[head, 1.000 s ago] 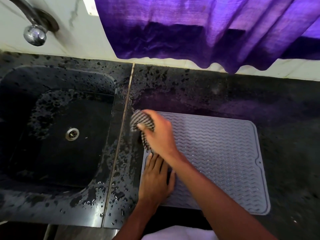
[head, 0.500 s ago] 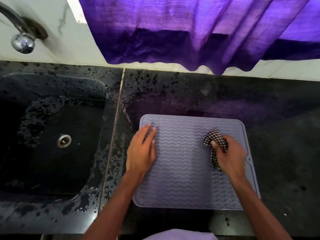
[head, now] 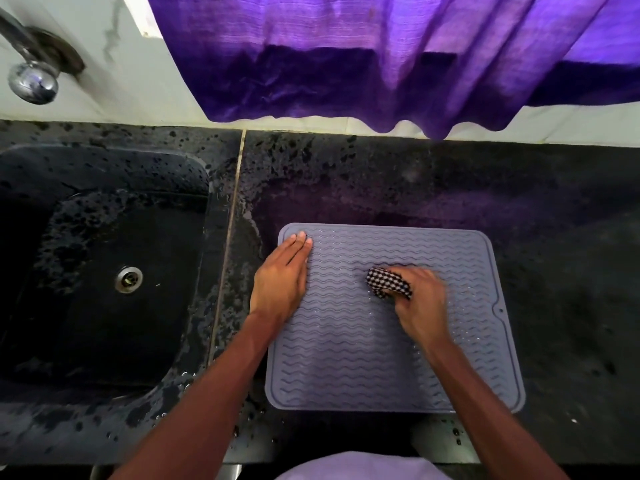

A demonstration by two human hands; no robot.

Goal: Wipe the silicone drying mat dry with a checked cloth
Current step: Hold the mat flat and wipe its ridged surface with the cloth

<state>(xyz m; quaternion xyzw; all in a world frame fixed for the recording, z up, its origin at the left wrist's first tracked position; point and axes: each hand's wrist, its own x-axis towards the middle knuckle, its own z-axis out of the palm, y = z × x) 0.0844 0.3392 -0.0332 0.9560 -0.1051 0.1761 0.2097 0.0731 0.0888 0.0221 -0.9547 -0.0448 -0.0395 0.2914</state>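
Observation:
A grey silicone drying mat (head: 349, 362) with wavy ridges lies flat on the black stone counter, right of the sink. My left hand (head: 280, 278) lies flat on the mat's left edge, fingers straight and pointing toward its far left corner. My right hand (head: 420, 306) grips a bunched black-and-white checked cloth (head: 388, 285) and presses it onto the middle of the mat. The right hand is motion-blurred. Small water drops show on the mat's right part.
A black sink (head: 104, 271) with a metal drain (head: 129, 278) sits to the left, its rim speckled with water. A chrome tap (head: 33, 83) juts from the wall at top left. A purple curtain (head: 381, 57) hangs over the counter's back edge.
My right hand swept the cloth from the mat's far left corner to its right side, then back leftward to the middle. My left hand slid up the mat's left edge.

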